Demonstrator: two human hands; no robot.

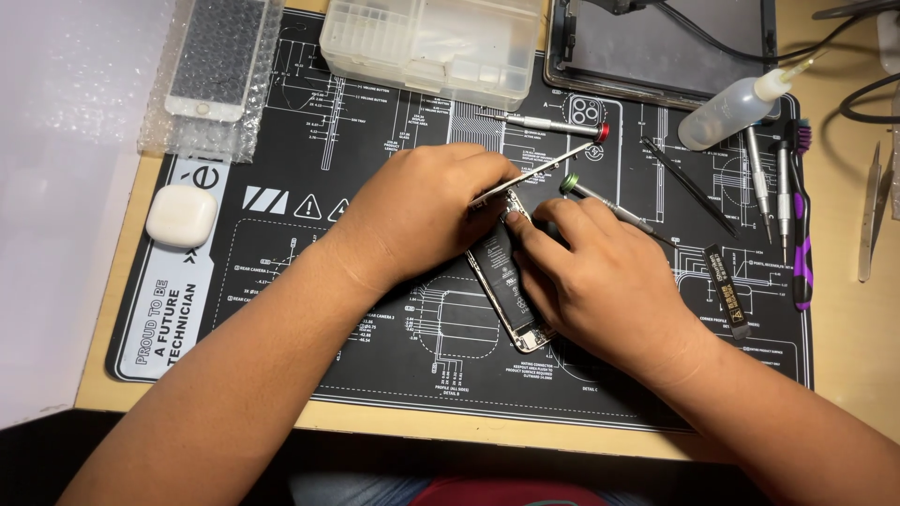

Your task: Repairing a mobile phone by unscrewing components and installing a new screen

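An opened phone body with a black battery lies on the black repair mat. Its screen panel is lifted on edge above it. My left hand grips that raised panel from the left. My right hand rests on the phone body, fingertips pressing inside near the top of the battery. Between its fingers I cannot make out any tool.
Two screwdrivers, one red-capped and one green-capped, lie beyond the hands. Right side: a squeeze bottle, a black pointed tool, more drivers, tweezers. Behind: clear parts box, bubble-wrapped screen, white case.
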